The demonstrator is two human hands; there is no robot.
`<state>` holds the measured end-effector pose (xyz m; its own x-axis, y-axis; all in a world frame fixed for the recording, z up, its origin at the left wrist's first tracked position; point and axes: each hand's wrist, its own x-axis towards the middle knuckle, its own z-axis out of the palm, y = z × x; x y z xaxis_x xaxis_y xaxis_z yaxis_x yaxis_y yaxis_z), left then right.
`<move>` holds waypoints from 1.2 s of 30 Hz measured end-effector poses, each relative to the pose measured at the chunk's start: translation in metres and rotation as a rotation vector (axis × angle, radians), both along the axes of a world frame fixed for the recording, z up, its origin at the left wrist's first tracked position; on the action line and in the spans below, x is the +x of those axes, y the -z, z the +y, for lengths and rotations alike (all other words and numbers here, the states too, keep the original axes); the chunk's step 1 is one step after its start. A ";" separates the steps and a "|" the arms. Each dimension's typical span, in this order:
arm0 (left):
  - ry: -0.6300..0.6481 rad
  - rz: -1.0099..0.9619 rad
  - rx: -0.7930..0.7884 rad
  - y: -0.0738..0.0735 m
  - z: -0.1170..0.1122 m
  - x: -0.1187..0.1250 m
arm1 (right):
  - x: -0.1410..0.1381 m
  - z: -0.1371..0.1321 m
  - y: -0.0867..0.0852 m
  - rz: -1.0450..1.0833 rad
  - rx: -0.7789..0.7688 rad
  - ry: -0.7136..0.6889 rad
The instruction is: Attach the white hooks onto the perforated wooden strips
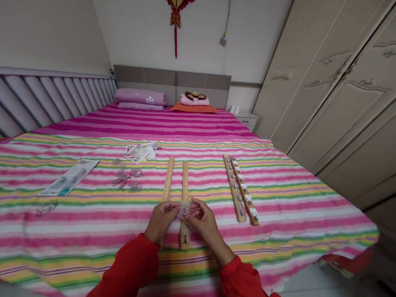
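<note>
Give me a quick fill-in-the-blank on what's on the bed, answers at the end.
The left hand and right hand pinch a clear plastic piece over a ____ strip.
The two strips on the right carry rows of ____ hooks.
The sleeves are ____.
A loose group of clear plastic pieces lies to the ____ of the hands.

wooden; white; red; left

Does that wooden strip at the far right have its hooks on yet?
Yes, on: white hooks run in a row along the wooden strip on the striped bedspread.
</note>
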<state>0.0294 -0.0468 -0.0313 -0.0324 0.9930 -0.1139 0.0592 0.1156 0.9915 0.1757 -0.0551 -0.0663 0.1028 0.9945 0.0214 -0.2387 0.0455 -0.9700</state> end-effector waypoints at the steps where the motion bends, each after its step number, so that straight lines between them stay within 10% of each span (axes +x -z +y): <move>1: 0.004 0.004 0.002 0.000 -0.001 -0.001 | -0.001 0.000 0.000 -0.037 0.022 0.028; 11: 0.169 0.084 0.008 -0.009 -0.010 -0.009 | 0.003 0.000 -0.011 0.074 -0.025 0.013; 23: 0.558 0.286 0.049 -0.041 -0.009 -0.013 | 0.014 -0.015 -0.034 -0.200 0.092 -0.341; 31: 0.049 0.020 0.126 -0.029 -0.004 -0.012 | 0.015 -0.013 -0.024 0.201 -0.128 -0.133; 36: 0.043 -0.114 0.014 -0.003 -0.008 0.000 | 0.007 -0.010 -0.017 0.365 -0.220 -0.036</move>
<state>0.0290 -0.0552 -0.0284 0.0226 0.9947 -0.1001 -0.0491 0.1012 0.9937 0.1830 -0.0647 -0.0491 0.0292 0.9744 -0.2231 -0.5657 -0.1679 -0.8074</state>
